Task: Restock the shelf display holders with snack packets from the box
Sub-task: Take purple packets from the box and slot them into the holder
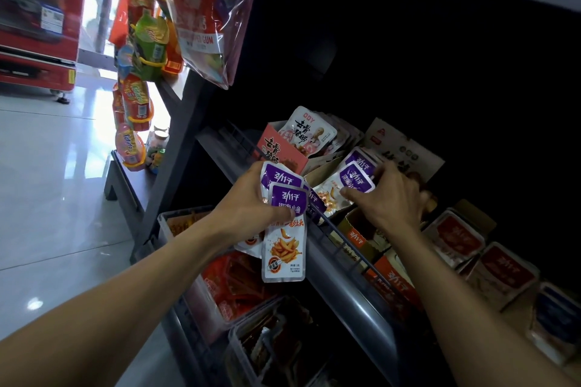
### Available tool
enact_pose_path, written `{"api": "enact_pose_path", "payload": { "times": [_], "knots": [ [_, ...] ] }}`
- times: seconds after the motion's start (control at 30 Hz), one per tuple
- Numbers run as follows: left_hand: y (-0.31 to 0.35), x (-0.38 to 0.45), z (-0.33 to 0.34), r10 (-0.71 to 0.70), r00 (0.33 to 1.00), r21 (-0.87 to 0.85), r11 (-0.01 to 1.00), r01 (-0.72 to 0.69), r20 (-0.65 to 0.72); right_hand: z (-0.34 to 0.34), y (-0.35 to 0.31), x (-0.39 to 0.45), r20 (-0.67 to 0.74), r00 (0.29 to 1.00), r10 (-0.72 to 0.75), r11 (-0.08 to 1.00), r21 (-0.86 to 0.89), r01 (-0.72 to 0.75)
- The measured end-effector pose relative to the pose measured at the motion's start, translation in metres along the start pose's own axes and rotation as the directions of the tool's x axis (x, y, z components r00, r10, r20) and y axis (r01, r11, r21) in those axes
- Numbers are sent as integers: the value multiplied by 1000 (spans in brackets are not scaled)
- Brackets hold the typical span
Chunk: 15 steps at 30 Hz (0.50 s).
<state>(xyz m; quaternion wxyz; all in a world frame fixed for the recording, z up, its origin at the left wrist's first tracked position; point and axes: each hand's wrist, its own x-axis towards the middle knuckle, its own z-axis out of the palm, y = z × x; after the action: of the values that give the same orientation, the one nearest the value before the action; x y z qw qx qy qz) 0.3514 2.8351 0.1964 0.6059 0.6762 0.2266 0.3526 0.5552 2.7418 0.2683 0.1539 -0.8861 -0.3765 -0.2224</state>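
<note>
My left hand (251, 207) grips a bunch of purple-and-white snack packets (284, 229) just in front of the shelf's wire rail (333, 229); the front one hangs down below my fingers. My right hand (390, 198) reaches over the rail and pinches a purple packet (352, 181) standing in a cardboard display holder (355, 229) on the shelf. More purple packets (361, 159) stand behind it. A pink holder (283, 151) with white packets (311, 129) sits to the left.
Red-labelled packets in holders (456, 239) fill the shelf to the right. Clear bins of red snacks (232, 286) stand below the shelf edge. Hanging snack bags (198, 22) and tubes (135, 97) dangle at upper left. A red cooler (37, 19) stands across the tiled floor.
</note>
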Motion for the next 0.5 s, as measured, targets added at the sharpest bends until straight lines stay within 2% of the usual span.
{"api": "enact_pose_path", "payload": {
  "times": [0.27, 0.37, 0.5],
  "knots": [
    [7, 2, 0, 36, 999, -3, 999, -36, 7, 4, -7, -5, 7, 1000, -9, 978, 209, 7],
    [8, 2, -1, 40, 999, -10, 999, -40, 11, 1, -8, 0, -66, 995, -70, 957, 276, 85],
    [4, 1, 0, 34, 999, -14, 999, -34, 8, 0, -7, 8, -166, 969, -185, 951, 220, 219]
  ]
}}
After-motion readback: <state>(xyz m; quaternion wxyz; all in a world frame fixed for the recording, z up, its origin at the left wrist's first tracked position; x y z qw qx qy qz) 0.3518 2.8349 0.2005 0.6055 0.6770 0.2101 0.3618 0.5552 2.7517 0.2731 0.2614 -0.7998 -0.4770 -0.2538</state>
